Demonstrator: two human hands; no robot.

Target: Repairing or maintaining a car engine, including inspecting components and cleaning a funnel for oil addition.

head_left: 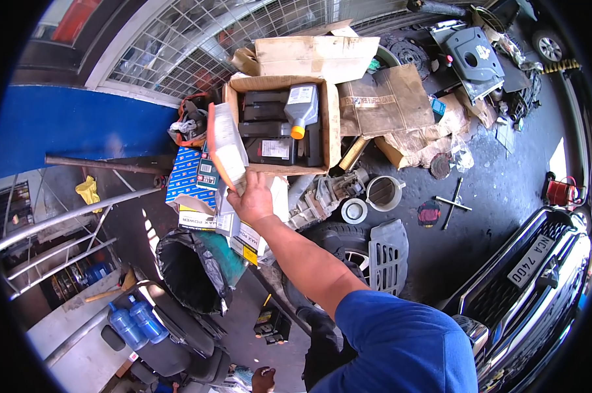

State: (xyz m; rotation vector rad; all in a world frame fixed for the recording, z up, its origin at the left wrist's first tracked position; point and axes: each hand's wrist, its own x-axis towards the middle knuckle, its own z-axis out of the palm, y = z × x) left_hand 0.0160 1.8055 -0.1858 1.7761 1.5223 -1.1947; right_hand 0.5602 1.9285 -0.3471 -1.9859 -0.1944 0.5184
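My right hand (251, 200) reaches across with its arm in a blue sleeve. Its fingers are closed around the lower end of an orange-edged sheaf of papers (228, 145), which stands tilted against the left side of an open cardboard box (332, 124). Inside the box are several black bottles (264, 105) and a grey bottle with a yellow cap (302, 108). Below the hand lie white and yellow cartons (249, 237), beside a blue patterned box (183, 175). At the lower edge a small shadowed hand (263, 380) shows; whether it is my left I cannot tell.
A bin lined with a black bag (192, 272) stands near the cartons. A wheel (340, 242), grey grille (389, 257), metal jug (383, 194) and cross wrench (454, 204) lie to the right. A vehicle front (531, 275) fills the right side. Metal rails (80, 216) stand at left.
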